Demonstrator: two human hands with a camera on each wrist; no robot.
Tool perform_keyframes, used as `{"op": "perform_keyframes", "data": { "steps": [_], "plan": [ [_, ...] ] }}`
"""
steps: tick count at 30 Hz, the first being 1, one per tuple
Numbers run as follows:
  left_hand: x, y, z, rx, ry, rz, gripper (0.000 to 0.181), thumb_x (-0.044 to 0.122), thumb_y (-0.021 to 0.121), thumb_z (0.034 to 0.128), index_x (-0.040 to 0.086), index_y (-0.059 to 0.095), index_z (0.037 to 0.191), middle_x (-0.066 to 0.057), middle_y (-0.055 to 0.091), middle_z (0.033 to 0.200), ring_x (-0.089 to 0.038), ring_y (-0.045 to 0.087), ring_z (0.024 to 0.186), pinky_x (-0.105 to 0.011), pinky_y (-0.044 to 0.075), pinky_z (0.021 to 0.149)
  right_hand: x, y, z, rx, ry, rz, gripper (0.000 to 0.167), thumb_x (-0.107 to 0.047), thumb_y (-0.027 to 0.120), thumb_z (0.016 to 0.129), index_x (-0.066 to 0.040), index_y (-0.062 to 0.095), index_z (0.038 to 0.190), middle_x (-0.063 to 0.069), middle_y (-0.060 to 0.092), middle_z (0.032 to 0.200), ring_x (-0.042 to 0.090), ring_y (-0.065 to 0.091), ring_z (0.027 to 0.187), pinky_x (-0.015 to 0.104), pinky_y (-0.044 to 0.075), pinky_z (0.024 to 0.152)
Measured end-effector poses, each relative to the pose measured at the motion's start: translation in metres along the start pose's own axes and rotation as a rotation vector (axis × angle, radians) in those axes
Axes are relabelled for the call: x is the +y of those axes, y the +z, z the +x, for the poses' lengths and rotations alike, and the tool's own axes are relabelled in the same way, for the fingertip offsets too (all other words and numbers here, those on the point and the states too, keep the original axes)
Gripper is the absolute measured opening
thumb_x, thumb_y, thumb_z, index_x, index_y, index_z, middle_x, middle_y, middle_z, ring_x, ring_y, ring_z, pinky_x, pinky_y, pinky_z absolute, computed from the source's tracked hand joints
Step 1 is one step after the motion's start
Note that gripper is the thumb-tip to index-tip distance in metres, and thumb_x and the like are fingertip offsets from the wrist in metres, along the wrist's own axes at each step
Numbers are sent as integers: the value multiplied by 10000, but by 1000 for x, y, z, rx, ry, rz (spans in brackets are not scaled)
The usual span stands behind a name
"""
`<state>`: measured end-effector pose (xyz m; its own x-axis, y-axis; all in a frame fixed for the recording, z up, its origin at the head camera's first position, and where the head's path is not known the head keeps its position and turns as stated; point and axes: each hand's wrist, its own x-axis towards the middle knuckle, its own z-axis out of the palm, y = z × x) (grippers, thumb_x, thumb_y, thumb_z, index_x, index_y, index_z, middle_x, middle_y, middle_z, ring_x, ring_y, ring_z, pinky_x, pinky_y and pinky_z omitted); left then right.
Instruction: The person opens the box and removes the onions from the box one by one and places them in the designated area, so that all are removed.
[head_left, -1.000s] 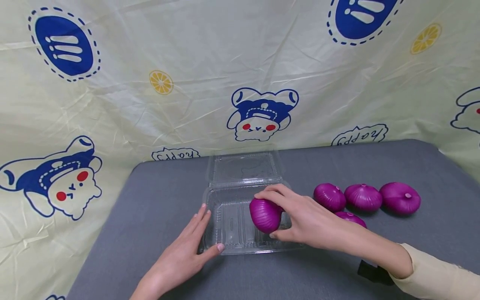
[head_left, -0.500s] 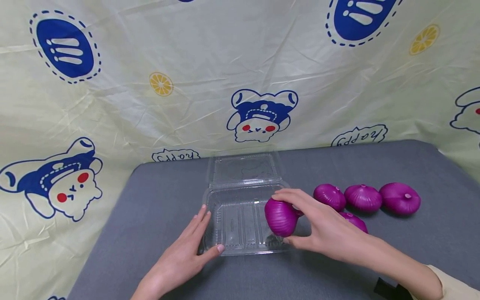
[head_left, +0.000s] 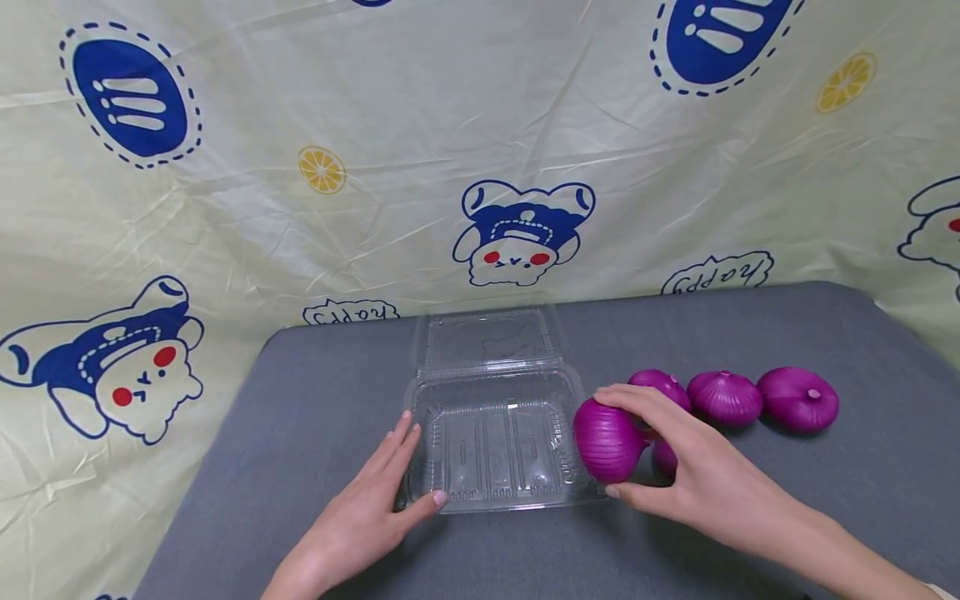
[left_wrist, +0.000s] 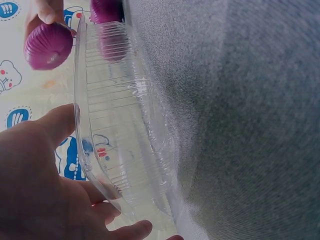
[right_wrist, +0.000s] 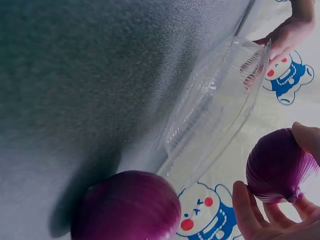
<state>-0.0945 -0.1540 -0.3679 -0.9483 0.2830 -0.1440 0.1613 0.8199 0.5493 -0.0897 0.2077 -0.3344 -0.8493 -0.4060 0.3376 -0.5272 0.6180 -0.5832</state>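
My right hand grips a purple onion between thumb and fingers, raised just over the right rim of a clear plastic box. In the right wrist view the same onion hangs apart from the box, its stem end toward the palm. The box lies with its hinged lid folded back, and nothing lies in its tray. My left hand rests with extended fingers along the box's left rim, thumb at the front corner. In the left wrist view the left hand touches that rim.
Right of the box, several purple onions lie on the grey table: one at the right end, one in the middle, and others partly hidden behind my right hand. A patterned cream cloth hangs behind the table.
My right hand has carried the onion rightward, from above the box's tray to its right rim. The left hand and the box stay in place.
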Motion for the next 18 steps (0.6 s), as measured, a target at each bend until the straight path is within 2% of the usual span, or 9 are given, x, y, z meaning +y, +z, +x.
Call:
{"op": "perform_keyframes", "data": {
  "steps": [5,12,18],
  "plan": [
    [0,1,-1,5,6,4,901,646,583,888,187,230,1579,153,17,1626,-238,115,1485,-552,272,1108,2,-8,-10,47,7,12,901,-240,928,680,-303,450,1441,-105,460,1401,61,481,1166,294,565,766],
    [1,1,-1,11,10,5,911,668,571,881,193,229,1580,157,18,1625,-236,119,1485,-552,282,1103,9,-19,-20,119,44,-2,930,-162,932,667,-246,455,1460,-45,418,1490,17,437,1221,125,479,822],
    [1,1,-2,13,8,4,919,681,564,877,203,219,1581,163,16,1624,-229,124,1485,-550,290,1098,19,-23,-30,185,97,-18,959,-142,958,610,-240,485,1439,-48,495,1366,-5,482,1108,65,435,822]
  ]
}}
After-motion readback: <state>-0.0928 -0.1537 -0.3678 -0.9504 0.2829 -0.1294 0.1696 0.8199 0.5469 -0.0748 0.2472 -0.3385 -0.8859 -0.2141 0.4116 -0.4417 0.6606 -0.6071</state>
